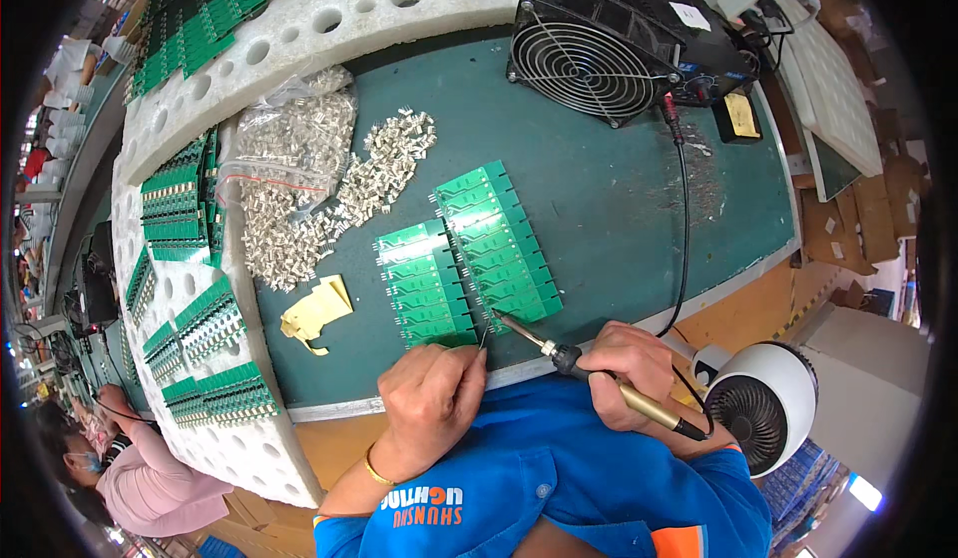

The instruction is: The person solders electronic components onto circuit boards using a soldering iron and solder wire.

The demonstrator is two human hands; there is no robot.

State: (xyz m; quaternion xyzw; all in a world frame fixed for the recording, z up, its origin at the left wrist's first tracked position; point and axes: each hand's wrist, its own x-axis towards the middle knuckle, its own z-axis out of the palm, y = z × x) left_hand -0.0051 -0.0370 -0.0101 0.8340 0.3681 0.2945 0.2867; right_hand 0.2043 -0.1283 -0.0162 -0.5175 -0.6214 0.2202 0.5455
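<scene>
My right hand [631, 373] is wrapped around a soldering iron [639, 398] with a gold-coloured handle. Its tip meets the lower edge of the right green circuit board panel [502, 244]. My left hand [431, 393] is closed in a pinch at the table's near edge. From its fingertips a thin solder wire [485, 335] points up toward the iron's tip. Just left of that panel lies a second green panel [424, 283], its bottom edge close above my left hand. Small metal pins line the left edges of both panels.
Loose small white connectors [384, 164] spill beside a clear plastic bag [299, 139]; a crumpled yellow paper [317, 310] lies below. White foam racks [230, 69] hold more boards at left and back. A black fan [584, 64] and soldering station [689, 39] stand back right, the iron's cord [686, 229] trailing down.
</scene>
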